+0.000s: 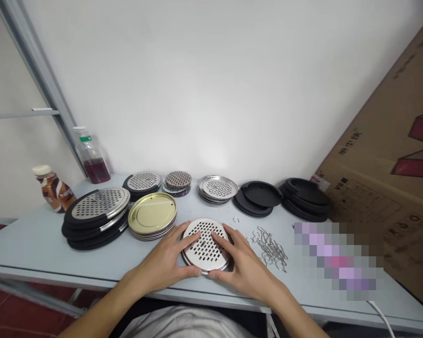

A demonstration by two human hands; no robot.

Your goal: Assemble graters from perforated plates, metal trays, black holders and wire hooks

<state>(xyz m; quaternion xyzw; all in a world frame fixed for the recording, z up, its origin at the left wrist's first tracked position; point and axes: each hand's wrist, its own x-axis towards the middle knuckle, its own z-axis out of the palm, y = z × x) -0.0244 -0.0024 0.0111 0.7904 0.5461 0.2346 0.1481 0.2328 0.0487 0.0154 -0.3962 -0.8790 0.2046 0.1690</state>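
Observation:
A round silver metal lid with slotted holes lies near the front edge of the table, with a dark rim showing beneath it. My left hand grips its left side, index finger on top and thumb at the front edge. From the right, my right hand holds it the same way. Just left of my left hand is a stack of gold-coloured round metal trays. Loose bent wire pieces with ring ends lie in a pile beside my right hand.
At the left stand stacked black-edged perforated discs, a coffee bottle and a bottle of dark red liquid. Perforated lids and black round trays line the wall. A cardboard box leans at right, near a pixelated object.

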